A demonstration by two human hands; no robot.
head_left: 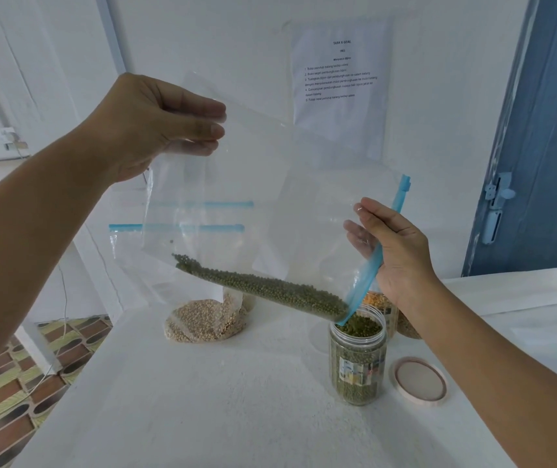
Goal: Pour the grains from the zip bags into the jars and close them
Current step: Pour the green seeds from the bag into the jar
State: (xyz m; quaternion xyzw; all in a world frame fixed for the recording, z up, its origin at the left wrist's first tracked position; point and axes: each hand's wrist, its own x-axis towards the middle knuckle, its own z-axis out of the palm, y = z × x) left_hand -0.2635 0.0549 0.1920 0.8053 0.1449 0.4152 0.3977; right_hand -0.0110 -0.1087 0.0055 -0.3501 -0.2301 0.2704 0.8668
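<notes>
Two hands hold the zip bag (236, 184) slanted: our left hand (155, 126) pinches its raised bottom corner, our right hand (395, 251) grips the blue zip mouth. Its long axis descends rightward, feeding green grains (263, 292) into the open jar (357, 363) near the tabletop's right edge, beneath our right hand.

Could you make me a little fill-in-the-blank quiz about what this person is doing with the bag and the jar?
1. The left hand lifts the zip bag's closed bottom end while the ____ hand holds it near its blue zip.
2. The grains sliding into the open jar are ____ in colour.
3. The jar's lid lies on the table to the ____ of the jar.

Missing words: right; green; right
</notes>
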